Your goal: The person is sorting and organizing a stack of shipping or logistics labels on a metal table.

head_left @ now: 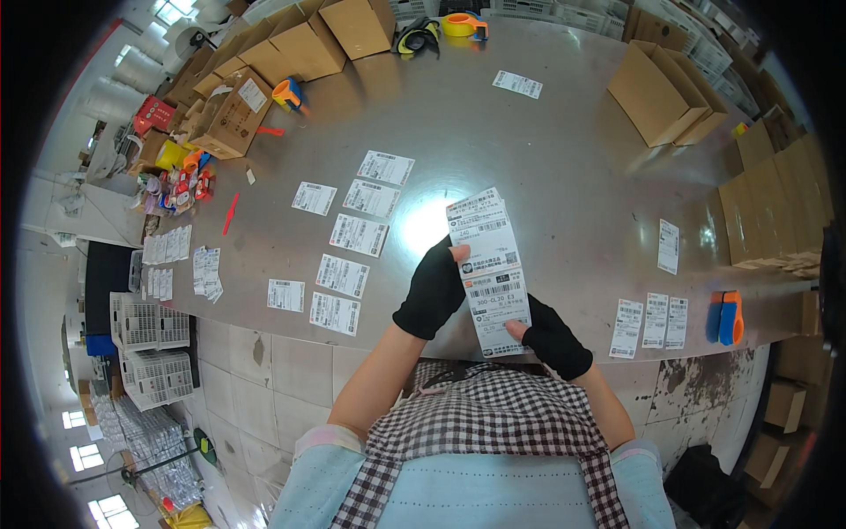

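The left hand (434,289) and right hand (557,337) pinch the held labels (493,278) at opposite edges — apparently to keep them flat — over the table (573,212). Leftward, a column of labels (359,234) lies face up, presumably for reading.

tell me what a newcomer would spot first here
Probably the long white printed paper labels held in the black-gloved left hand and right hand, near the picture's middle. Next, the bright white glare on the grey metal tabletop, just left of them, and the orange-and-blue tape dispenser near the tabletop's front edge, on the right.
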`<state>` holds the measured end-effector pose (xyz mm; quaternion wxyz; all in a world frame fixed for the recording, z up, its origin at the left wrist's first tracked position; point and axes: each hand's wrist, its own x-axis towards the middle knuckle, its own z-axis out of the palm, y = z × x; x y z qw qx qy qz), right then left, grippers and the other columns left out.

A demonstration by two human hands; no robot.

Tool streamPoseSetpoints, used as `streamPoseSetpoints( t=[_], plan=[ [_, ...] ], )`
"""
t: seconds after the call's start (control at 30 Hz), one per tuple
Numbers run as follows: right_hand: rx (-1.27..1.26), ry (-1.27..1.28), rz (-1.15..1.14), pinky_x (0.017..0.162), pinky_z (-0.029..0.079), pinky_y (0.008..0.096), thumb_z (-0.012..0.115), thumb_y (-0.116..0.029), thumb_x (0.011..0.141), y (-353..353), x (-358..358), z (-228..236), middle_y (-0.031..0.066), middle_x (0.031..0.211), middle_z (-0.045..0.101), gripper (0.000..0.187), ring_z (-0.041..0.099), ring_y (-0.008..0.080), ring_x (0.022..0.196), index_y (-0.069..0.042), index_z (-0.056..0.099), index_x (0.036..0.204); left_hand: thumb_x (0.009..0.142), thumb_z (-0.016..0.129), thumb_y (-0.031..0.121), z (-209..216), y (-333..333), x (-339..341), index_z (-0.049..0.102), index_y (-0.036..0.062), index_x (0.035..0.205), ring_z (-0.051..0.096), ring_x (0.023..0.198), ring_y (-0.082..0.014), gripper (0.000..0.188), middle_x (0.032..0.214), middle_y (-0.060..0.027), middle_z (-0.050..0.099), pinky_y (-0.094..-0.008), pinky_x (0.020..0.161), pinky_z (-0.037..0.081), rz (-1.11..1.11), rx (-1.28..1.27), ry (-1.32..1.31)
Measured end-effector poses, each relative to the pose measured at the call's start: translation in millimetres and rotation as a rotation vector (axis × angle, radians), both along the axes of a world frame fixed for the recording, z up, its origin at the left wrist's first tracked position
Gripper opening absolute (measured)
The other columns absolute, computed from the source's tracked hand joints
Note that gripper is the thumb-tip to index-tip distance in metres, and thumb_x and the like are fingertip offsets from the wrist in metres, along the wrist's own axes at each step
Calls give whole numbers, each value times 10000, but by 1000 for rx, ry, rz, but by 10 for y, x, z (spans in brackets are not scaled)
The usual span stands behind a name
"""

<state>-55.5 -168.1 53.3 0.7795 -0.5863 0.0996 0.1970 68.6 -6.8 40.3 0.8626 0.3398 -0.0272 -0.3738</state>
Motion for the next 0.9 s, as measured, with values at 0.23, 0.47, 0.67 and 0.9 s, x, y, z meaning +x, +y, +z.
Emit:
streamPoseSetpoints(
  t=[0.23,0.47,0.67,0.9],
  plan=[
    [-42,-62,34,895,414,333,520,-177,857,-39,-24,-3,136,1147,540,473,515,203,1045,11,387,1270,819,487,146,75,-4,-80,373,-55,1225,527,1016,-201,467,1118,-133,526,-315,864,445,11,38,-48],
    [-184,-238,-83,796,449,305,531,-103,837,-212,58,12,73,1042,588,377,542,143,919,-6,467,1196,823,529,176,-24,1,-174,410,-13,1205,500,1033,-228,442,1120,-136,523,-343,903,384,88,747,-594],
    [-752,-392,349,597,465,308,550,-139,841,-501,23,240,115,747,613,284,583,169,633,9,538,1083,715,673,303,424,-133,-131,583,111,1010,397,1167,-297,362,1190,-85,491,-446,1035,192,-90,797,-1721],
    [-806,-441,391,527,422,310,577,-188,826,-520,123,390,113,625,574,187,550,227,536,-9,578,880,746,641,249,259,-248,-44,579,73,733,503,932,-207,188,813,-42,575,-390,938,288,-379,568,-1571]
  ],
)
